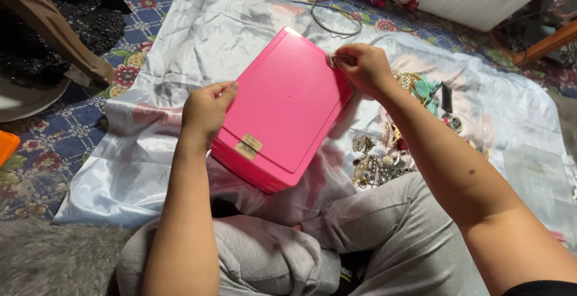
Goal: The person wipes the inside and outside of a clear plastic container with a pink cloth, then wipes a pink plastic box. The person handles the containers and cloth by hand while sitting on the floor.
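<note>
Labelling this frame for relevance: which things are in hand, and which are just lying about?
In hand:
- flat pink plastic box, held up by its edges
- left hand on its left edge
- right hand, fingers pinching its right edge

Lying about:
- heap of metal jewellery
- shiny white satin cloth
- grey cable loop
- floral patterned mat
</note>
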